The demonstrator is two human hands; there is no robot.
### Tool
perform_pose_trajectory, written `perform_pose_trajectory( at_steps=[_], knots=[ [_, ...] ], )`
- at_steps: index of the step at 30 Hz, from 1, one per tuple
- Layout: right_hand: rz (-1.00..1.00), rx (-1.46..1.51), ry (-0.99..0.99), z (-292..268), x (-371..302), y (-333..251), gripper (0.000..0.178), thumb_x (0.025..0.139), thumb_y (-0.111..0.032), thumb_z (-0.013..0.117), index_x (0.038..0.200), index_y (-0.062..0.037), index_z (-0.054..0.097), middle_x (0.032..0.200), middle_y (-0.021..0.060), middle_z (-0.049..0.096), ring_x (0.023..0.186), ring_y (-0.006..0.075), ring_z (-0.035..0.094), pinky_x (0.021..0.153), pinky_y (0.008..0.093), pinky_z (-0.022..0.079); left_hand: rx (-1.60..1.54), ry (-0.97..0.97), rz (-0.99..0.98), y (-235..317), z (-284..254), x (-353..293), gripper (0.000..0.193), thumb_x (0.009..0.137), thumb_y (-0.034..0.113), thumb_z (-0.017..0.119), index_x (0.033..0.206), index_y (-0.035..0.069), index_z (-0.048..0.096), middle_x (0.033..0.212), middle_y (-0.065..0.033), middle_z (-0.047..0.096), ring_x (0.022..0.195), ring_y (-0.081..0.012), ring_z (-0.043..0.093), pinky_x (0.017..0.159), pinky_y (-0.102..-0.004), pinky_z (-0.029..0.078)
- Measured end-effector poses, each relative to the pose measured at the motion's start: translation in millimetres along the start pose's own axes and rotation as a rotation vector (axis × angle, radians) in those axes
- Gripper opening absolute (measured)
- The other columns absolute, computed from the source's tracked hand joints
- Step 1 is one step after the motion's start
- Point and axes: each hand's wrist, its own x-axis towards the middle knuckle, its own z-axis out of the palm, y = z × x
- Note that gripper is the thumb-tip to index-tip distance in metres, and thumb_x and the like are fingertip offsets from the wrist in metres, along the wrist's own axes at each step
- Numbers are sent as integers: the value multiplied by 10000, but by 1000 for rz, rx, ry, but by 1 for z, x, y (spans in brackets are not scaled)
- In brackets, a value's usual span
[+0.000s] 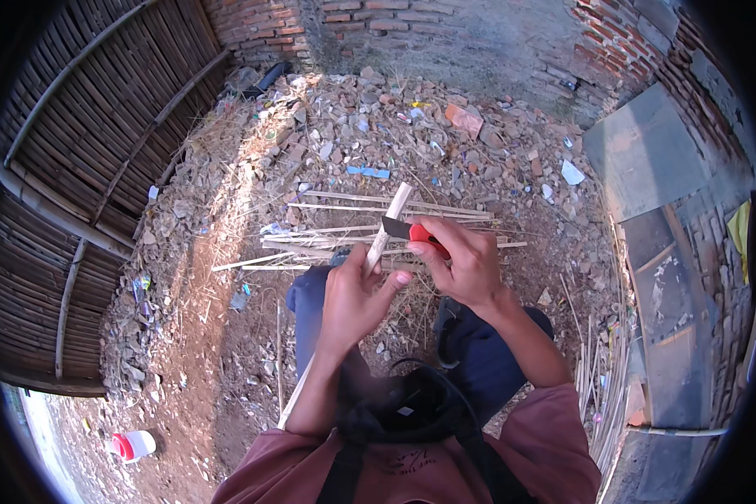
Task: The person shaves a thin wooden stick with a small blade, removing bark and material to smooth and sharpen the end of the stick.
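Note:
My left hand [350,296] is closed around a pale split-bamboo strip [401,196], which slants up and away from me. A light length beside my left forearm may be the same strip; the hand and arm hide the join. In my right hand [472,262] is a red-handled utility knife [429,238]. Its dark blade [394,227] points left and lies against the strip, just above my left fingers. Beyond both hands, several thin bamboo strips [344,207] lie roughly crosswise on the ground.
Rubble [328,134] and litter cover the ground ahead, up to a brick wall [445,38]. A bamboo-slat panel [84,126] stands at left, flat boards [647,151] lean at right. More thin sticks [592,378] lie by my right side. A red-and-white container [134,445] sits at lower left.

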Motion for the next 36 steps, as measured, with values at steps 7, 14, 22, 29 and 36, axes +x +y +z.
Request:
perform_pose_trajectory(
  at_steps=[7, 14, 22, 29, 36],
  knots=[
    [-103, 22, -182, 14, -14, 1, 335, 925, -259, 827, 1204, -106, 724, 956, 48, 797, 734, 233, 781, 555, 362, 575, -418, -95, 52, -6, -2, -2, 306, 1013, 91, 802, 1217, -24, 605, 991, -9, 706, 917, -44, 642, 778, -219, 536],
    [-83, 4, -193, 18, -15, -1, 333, 915, -240, 830, 1199, -100, 727, 958, 58, 802, 730, 233, 783, 545, 368, 574, -98, -124, 30, 19, -18, -2, 289, 1015, 173, 803, 1177, -18, 657, 786, -58, 699, 722, -79, 580, 680, -306, 524],
    [-75, -8, -198, 15, -11, -9, 308, 950, -260, 816, 1197, -95, 731, 882, 51, 773, 681, 223, 767, 524, 372, 562, -116, -29, 88, 10, -14, -2, 237, 1052, 221, 762, 1106, -2, 702, 715, 16, 621, 665, -56, 493, 590, -280, 418],
    [-34, -80, -172, 17, -14, -14, 321, 1017, -368, 758, 1197, -104, 726, 807, 52, 725, 624, 218, 733, 495, 364, 541, -30, 29, 97, 9, -9, -2, 264, 1070, 246, 742, 1091, -15, 706, 692, 13, 609, 656, -50, 481, 571, -281, 404],
    [-28, -93, -157, 18, -14, -13, 252, 1021, -333, 757, 1142, -116, 713, 768, 37, 698, 593, 209, 712, 480, 354, 534, -57, 77, 82, 11, -1, 0, 282, 1082, 257, 726, 1084, -24, 699, 648, 26, 538, 632, -43, 419, 533, -286, 343]
  ],
)
